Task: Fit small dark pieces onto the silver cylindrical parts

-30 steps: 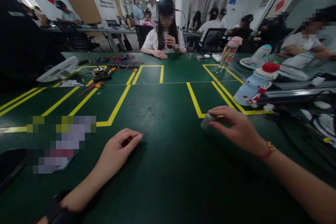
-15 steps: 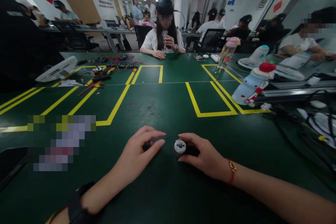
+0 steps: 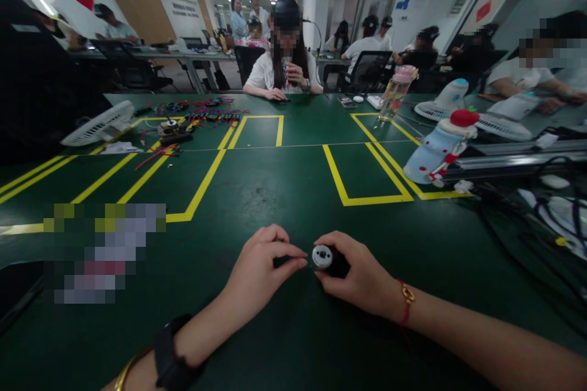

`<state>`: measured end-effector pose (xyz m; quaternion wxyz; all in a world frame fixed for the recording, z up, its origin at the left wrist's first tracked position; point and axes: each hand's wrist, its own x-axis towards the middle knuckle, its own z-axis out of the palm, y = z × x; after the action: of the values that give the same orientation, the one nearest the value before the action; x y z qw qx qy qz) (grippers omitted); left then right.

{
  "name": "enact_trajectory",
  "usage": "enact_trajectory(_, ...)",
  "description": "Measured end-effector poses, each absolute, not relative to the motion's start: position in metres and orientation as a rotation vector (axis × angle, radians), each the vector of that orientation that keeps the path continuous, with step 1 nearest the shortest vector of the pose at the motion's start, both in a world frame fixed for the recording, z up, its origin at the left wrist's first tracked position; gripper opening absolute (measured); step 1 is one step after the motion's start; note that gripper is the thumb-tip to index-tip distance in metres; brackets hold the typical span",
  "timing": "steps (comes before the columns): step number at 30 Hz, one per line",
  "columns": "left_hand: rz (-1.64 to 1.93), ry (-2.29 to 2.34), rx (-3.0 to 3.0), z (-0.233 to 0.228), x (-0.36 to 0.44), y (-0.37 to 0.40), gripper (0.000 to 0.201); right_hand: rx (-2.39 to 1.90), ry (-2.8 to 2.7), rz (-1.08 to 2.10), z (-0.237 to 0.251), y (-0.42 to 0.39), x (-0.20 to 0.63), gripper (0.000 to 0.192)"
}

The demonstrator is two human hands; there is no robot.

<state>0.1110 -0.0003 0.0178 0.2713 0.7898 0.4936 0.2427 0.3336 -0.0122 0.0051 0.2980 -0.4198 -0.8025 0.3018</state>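
My right hand (image 3: 355, 272) grips a small round part (image 3: 323, 256) with a white face and a dark body, held just above the green table (image 3: 284, 195). My left hand (image 3: 263, 266) sits right beside it with fingertips pinched on something small and dark that I cannot make out. The two hands almost touch in the near middle of the table. A black band is on my left wrist and a red cord on my right.
Yellow tape boxes mark the table. A white fan (image 3: 98, 124) and coloured wires (image 3: 206, 113) lie at the far left. A blue bottle with a red cap (image 3: 438, 143) lies on the right near cables. A person (image 3: 284, 67) sits opposite; others sit around.
My right hand carried the round part from the yellow box on the right back to the near middle. My left hand slid right until its fingertips reached the part.
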Motion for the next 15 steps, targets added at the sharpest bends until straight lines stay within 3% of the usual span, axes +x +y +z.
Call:
enact_trajectory(5,0.592,1.301,2.124,0.01,0.115,0.002,0.015,-1.403,-1.978,0.54,0.022,0.011,0.359,0.032)
enact_trajectory(10,0.634,1.373,2.027,0.025,0.088,0.003,0.031,-2.122,-1.779,0.098,0.048,0.068,0.456,0.039)
enact_trajectory(15,0.672,1.631,1.889,0.024,0.037,0.004,0.036,-2.328,-1.665,-0.076,0.052,0.089,0.543,0.034)
